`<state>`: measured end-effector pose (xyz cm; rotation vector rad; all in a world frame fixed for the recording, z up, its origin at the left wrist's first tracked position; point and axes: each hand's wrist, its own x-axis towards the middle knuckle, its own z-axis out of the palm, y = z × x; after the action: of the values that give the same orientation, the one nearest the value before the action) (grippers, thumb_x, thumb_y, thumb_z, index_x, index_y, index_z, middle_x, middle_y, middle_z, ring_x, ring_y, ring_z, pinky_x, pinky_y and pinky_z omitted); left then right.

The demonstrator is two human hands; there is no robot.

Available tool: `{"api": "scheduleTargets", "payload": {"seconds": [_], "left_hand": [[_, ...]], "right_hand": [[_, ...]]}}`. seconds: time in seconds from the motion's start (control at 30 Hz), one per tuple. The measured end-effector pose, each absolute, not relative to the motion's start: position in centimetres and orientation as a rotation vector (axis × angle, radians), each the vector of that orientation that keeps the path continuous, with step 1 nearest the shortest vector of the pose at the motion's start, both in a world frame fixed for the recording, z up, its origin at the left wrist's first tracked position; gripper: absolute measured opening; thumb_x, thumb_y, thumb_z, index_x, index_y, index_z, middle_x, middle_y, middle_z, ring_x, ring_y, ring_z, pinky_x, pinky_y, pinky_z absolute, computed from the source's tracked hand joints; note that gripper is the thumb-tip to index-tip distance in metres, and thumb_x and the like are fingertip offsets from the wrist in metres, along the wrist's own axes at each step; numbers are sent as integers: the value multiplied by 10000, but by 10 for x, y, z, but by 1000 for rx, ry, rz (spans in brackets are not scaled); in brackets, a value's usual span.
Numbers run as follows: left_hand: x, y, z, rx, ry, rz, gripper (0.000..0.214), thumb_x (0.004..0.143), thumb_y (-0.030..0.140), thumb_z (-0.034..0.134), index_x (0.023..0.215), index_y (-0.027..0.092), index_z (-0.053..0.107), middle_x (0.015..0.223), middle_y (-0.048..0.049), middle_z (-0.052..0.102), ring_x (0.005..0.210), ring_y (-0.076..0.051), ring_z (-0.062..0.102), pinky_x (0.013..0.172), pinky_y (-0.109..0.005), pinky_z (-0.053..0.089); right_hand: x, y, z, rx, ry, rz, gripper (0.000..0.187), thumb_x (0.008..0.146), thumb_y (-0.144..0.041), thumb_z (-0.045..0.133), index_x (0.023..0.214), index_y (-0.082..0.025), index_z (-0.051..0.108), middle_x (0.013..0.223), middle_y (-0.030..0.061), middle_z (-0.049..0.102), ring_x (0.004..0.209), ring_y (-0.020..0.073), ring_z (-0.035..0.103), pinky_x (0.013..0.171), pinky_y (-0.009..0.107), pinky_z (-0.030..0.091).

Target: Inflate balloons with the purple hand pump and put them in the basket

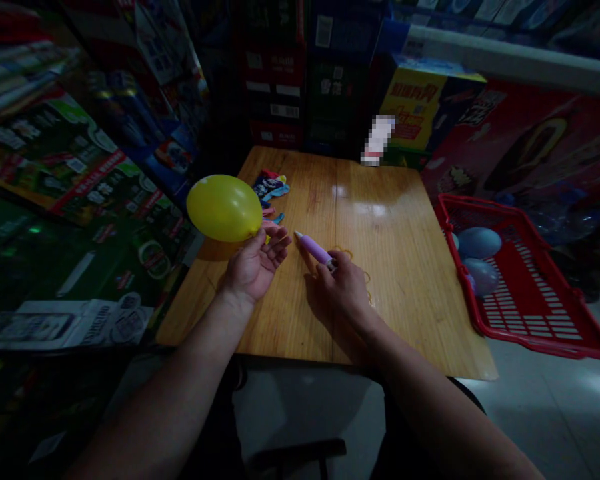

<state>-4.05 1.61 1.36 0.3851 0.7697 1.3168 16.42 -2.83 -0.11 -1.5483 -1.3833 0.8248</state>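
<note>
Camera position: single head-worn view

Sole view taken from the person's head, facing forward and down over the bench point(395, 267). Range near: both hands point(253, 268) sit around mid-frame. Stacked boxes point(275, 70) close off the far side.

Yellow oval rubber balloon point(224, 208): in left hand point(254, 265), over left side of rectangular wooden table point(405, 267). Purple cylindrical plastic tool point(314, 249): in right hand point(345, 281). Limp multicoloured rubber balloons point(270, 187): on table, beyond left hand. Red slatted plastic basket point(525, 267): right of table, rounded bluish balloons point(480, 243) inside.
</note>
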Motion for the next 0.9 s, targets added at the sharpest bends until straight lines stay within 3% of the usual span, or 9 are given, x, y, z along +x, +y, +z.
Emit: {"api": "scheduleTargets", "payload": {"seconds": [0.13,0.23,0.33,0.47,0.6,0.73,0.9], "left_hand": [[-49,10,16,301,741,1284,171,1047,259,593,1060,138,714,1057,-93,798,940,-160,786,766,-241,606],[-52,1,19,270,704,1290,180,1056,239,572,1039,136,719,1023,-93,798,923,-168,789,767,-252,611],[-51,-17,23,287,680,1303,138,1018,238,643,1009,127,725,1034,-111,797,932,-176,786,815,-275,617],[-44,-57,34,400,655,1311,186,905,292,805,974,129,749,1060,-125,795,1011,-208,770,897,-319,604],[-36,-105,46,637,686,1350,280,822,406,873,891,149,786,1284,-144,755,1252,-275,681,971,-344,564],[-32,-160,50,781,811,1344,357,851,509,821,923,160,826,1349,-160,732,1326,-332,634,1062,-428,522],[-40,-227,50,817,910,1450,369,829,500,843,986,165,838,1277,-150,765,1294,-326,655,1130,-464,481]], "right_hand": [[160,-34,-3,-1670,-1558,700,424,852,-448,773,1207,-228,697,1008,137,736,881,297,669,821,417,464],[155,-44,6,-1678,-1670,490,349,903,-425,702,1169,-199,708,1135,168,736,1024,328,681,933,461,472],[137,-63,25,-1591,-1694,490,247,944,-385,652,1084,-199,734,1107,145,747,967,286,680,924,439,481],[101,-99,53,-1486,-1358,1014,279,905,-474,725,934,-198,753,940,91,750,735,185,632,697,321,484],[79,-140,72,-1170,-713,1728,491,782,-613,828,936,-164,701,885,46,716,546,75,491,487,212,340],[75,-183,81,-951,-507,1836,547,644,-553,958,911,-167,675,739,-29,629,525,52,460,480,184,323],[69,-233,88,-947,-530,1905,475,658,-472,973,812,-160,649,598,-66,516,487,48,390,460,191,271]]}}
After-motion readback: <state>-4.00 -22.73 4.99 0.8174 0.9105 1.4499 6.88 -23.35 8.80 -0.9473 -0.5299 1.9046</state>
